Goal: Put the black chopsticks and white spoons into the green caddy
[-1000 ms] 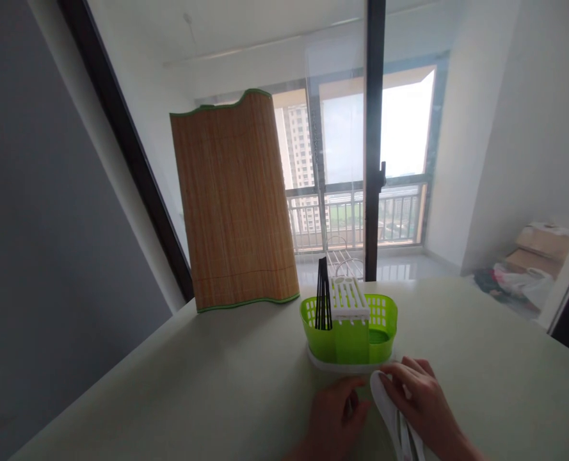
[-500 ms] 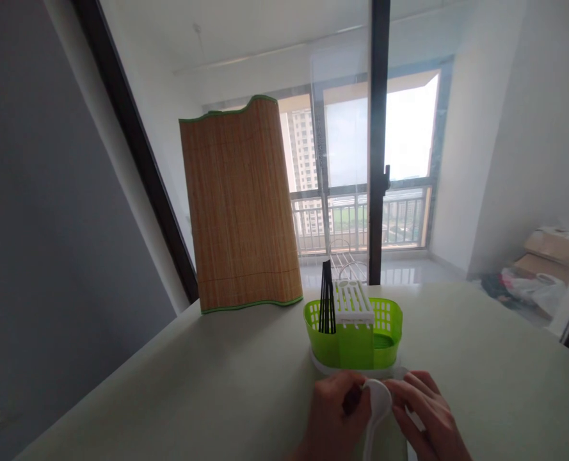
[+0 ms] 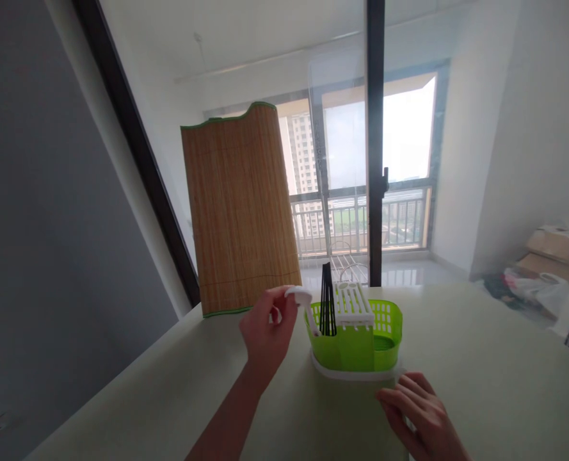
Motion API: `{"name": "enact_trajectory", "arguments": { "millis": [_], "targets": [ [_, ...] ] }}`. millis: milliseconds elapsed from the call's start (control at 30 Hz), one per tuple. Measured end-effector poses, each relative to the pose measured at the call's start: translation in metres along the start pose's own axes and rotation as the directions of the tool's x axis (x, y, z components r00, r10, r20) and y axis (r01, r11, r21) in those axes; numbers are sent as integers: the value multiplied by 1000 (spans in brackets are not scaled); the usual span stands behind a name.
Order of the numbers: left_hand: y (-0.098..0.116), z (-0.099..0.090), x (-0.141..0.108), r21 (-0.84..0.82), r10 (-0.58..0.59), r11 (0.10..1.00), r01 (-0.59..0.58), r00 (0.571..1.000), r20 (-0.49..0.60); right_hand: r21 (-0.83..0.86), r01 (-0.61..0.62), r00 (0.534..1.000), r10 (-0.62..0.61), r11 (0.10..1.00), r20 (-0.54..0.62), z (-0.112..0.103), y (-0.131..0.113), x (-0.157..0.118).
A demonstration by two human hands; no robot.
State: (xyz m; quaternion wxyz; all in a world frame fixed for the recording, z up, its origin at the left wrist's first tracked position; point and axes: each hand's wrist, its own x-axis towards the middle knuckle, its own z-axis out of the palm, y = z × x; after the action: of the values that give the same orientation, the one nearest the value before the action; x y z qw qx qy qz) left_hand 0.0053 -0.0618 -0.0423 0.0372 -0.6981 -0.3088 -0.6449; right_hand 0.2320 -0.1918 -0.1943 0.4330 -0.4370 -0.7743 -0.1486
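Note:
My left hand pinches a white spoon by its bowl end. The spoon's handle slants down into the left compartment of a green basket, beside a bundle of black chopsticks standing there. A white slotted rack sits across the basket's middle. My right hand is just in front of the basket's right end, low over the table, its fingers loosely bent and apart. No object shows clearly in it, and its underside is partly hidden.
The basket stands on a white base tray on a pale table. A bamboo mat stands upright behind it to the left, near the glass door. Cardboard boxes and plastic bags lie on the floor at far right.
My left hand has carried the white spoon up and left, from in front of the basket to its left compartment. My right hand has stayed almost in place, now apart from the spoon.

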Motion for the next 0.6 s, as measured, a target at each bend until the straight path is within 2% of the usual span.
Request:
{"name": "enact_trajectory", "arguments": {
  "millis": [67,167,233,300,400,600],
  "targets": [
    [-6,15,12,10,-66,998,66,997,45,-3,-1,1000,1,1000,5,1,1,0],
    [-19,43,14,105,-140,987,122,974,180,-13,-5,1000,5,1000,7,1,3,-1],
    [-29,59,8,209,-204,967,147,937,284,-19,-8,1000,8,1000,10,2,4,-1],
    [-39,70,0,311,-290,934,175,881,374,-22,-10,1000,10,1000,19,2,5,-1],
    [-50,79,-14,398,-371,897,192,817,442,-29,-4,999,5,1000,37,4,5,-2],
    [-63,85,-25,424,-373,892,158,786,492,-49,-4,997,7,999,72,8,4,-5]
  ]
}}
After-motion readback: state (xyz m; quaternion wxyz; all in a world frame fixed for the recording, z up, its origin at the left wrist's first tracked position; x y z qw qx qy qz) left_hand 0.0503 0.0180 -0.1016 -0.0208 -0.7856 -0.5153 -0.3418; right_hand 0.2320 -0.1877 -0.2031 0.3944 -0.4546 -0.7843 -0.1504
